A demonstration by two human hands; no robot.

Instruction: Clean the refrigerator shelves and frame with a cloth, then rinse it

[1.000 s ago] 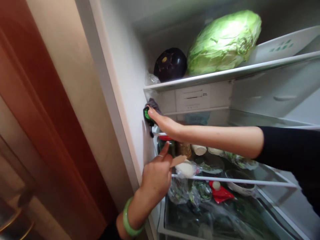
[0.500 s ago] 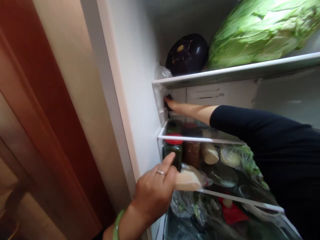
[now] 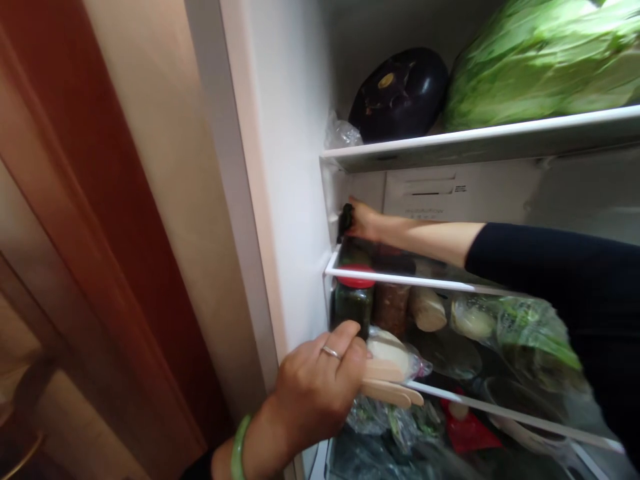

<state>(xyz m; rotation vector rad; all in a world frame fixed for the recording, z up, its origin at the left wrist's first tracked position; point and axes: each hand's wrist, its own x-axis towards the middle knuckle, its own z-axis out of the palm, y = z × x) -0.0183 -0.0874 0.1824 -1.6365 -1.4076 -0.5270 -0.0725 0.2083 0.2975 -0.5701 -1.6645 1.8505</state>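
My left hand (image 3: 320,380), with a ring and a green bangle at the wrist, is closed around flat, round-ended wooden sticks (image 3: 393,392). They point right, fanned apart, in front of a bagged pale item (image 3: 387,348) at the shelf edge. My right arm reaches deep into the fridge. At its back left corner, my right hand (image 3: 364,220) grips a small black thing (image 3: 345,219) against the side wall, just above the middle shelf. What the black thing is, I cannot make out. A red-lidded jar (image 3: 354,300) stands below that shelf, partly behind my left hand.
A large eggplant (image 3: 400,93) and a cabbage (image 3: 545,73) sit on the upper shelf (image 3: 475,137). Lower down are a brown-filled container (image 3: 393,307), a pale root (image 3: 427,310) and bagged greens (image 3: 540,333). The fridge's side wall (image 3: 285,167) rises at left.
My right hand has moved down the side wall with the black thing. My left hand has turned slightly, and its sticks now show spread apart. The view has shifted a little.
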